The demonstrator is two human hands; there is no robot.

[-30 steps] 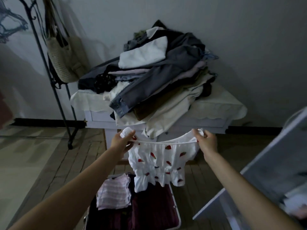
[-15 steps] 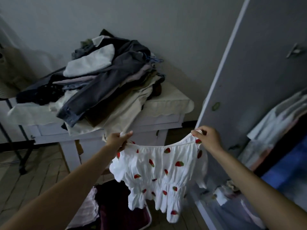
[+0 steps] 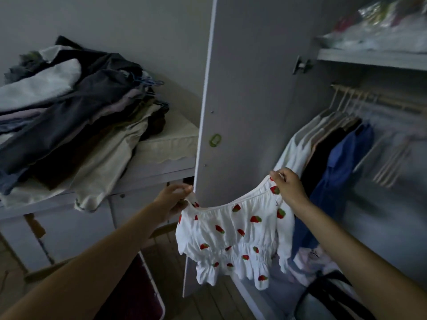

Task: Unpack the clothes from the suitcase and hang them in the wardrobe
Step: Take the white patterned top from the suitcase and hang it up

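I've got left hand (image 3: 172, 199) and right hand (image 3: 288, 185) pinching the strawberry top (image 3: 233, 236) by its neckline. Held spread, probably so a hanger (image 3: 390, 162) slips in easily.

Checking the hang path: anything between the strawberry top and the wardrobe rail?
The open grey wardrobe door stands behind the white strawberry-print top, left of the opening. Left hand and right hand hold it by the neckline. Hung clothes fill the wooden rail's left end. The top has no hanger on it.
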